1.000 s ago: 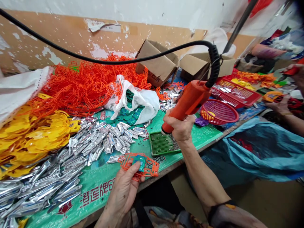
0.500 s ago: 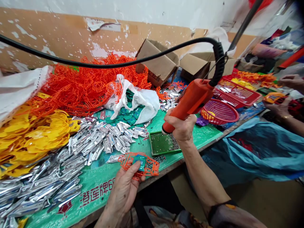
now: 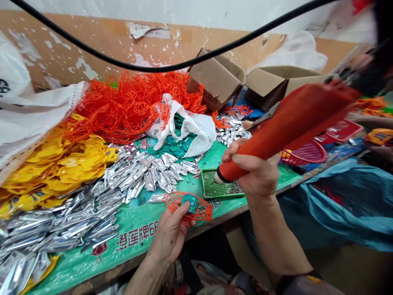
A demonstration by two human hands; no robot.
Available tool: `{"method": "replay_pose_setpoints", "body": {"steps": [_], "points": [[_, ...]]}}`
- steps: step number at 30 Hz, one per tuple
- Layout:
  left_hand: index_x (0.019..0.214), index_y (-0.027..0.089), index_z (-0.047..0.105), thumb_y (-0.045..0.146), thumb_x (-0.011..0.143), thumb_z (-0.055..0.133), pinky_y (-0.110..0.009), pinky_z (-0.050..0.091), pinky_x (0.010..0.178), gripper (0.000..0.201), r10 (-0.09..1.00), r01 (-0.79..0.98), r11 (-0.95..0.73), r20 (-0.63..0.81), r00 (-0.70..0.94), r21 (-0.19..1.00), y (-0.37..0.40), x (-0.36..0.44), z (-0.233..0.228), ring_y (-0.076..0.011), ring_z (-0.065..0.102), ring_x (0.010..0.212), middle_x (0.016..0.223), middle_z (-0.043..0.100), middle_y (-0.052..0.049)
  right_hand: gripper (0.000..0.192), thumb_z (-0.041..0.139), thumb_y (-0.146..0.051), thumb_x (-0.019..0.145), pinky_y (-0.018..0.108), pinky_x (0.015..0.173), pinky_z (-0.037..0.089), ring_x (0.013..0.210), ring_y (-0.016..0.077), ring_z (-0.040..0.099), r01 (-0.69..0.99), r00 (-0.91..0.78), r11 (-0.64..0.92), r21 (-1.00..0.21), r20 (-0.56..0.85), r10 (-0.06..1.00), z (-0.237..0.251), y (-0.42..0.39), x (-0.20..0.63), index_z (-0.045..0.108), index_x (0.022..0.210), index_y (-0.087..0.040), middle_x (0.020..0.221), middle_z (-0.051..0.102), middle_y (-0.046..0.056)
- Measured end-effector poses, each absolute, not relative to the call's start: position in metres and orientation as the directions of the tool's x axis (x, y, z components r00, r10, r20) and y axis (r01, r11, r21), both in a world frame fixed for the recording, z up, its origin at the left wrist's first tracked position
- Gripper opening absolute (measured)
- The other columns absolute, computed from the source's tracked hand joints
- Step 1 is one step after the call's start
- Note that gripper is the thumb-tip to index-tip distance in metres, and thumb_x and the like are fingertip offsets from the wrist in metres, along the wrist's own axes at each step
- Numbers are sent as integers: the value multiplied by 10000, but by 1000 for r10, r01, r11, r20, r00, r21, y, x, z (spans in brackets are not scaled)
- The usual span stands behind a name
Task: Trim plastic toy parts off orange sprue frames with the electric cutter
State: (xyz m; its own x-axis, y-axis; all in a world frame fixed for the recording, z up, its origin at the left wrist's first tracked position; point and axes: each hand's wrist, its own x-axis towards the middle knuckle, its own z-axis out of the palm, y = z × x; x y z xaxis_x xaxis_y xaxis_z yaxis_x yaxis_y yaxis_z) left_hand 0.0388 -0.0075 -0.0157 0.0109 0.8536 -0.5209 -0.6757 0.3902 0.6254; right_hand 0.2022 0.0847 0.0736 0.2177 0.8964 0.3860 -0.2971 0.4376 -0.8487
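My left hand point(image 3: 170, 235) holds a small orange plastic frame point(image 3: 201, 209) with a green piece point(image 3: 190, 202) under my thumb, just above the table's front edge. My right hand point(image 3: 256, 172) grips an orange electric screwdriver point(image 3: 291, 123) tilted steeply, its tip point(image 3: 217, 178) at the left end of a small green tray of screws point(image 3: 221, 190). A black cable point(image 3: 147, 65) arcs from the tool across the top of the view.
On the green table point(image 3: 138, 229) lie heaps of silver foil pieces point(image 3: 92, 205), yellow plastic parts point(image 3: 58, 164) and orange frames point(image 3: 129, 102). A white bag of green pieces point(image 3: 184, 127), cardboard boxes point(image 3: 217, 78) and red baskets point(image 3: 307, 151) stand behind. Another person's hands work at far right.
The screwdriver has swung lower and nearer the camera, its tip shifted from above the tray toward the orange frame. My left hand still holds the frame. The view shifted slightly.
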Motion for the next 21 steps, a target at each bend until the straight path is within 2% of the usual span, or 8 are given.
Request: {"method": "replay_pose_setpoints", "body": {"steps": [3, 8, 12, 21], "points": [[904, 144, 699, 271, 688, 843, -208, 521, 477, 289, 857, -671, 395, -515, 23, 628, -8, 40, -14, -134, 645, 679, 832, 715, -14, 127, 724, -169, 622, 344, 613, 481, 597, 153, 557, -422, 92, 377, -824, 375, 923, 88, 66, 193, 662, 708, -238, 673, 614, -25], [867, 138, 690, 286, 646, 866, -206, 502, 463, 320, 849, -678, 395, -528, 11, 620, -8, 41, -13, -127, 615, 649, 795, 695, -14, 352, 795, -218, 614, 355, 601, 484, 593, 167, 560, -527, -55, 244, -814, 320, 946, 93, 48, 178, 648, 925, -293, 688, 625, -31], [909, 131, 685, 288, 681, 842, -210, 502, 481, 319, 862, -683, 385, -506, 26, 620, -9, 40, -16, -125, 605, 659, 828, 694, -29, 513, 819, -242, 592, 359, 590, 483, 585, 173, 550, -522, -80, 186, -833, 264, 961, 88, 43, 172, 632, 1064, -321, 683, 621, -35], [886, 134, 682, 262, 697, 825, -209, 498, 476, 269, 878, -702, 369, -476, 49, 609, -9, 40, -16, -118, 594, 642, 806, 686, -19, 522, 785, -226, 623, 366, 624, 483, 612, 178, 555, -502, -69, 190, -844, 259, 963, 84, 41, 171, 601, 1103, -315, 686, 611, -33]]}}
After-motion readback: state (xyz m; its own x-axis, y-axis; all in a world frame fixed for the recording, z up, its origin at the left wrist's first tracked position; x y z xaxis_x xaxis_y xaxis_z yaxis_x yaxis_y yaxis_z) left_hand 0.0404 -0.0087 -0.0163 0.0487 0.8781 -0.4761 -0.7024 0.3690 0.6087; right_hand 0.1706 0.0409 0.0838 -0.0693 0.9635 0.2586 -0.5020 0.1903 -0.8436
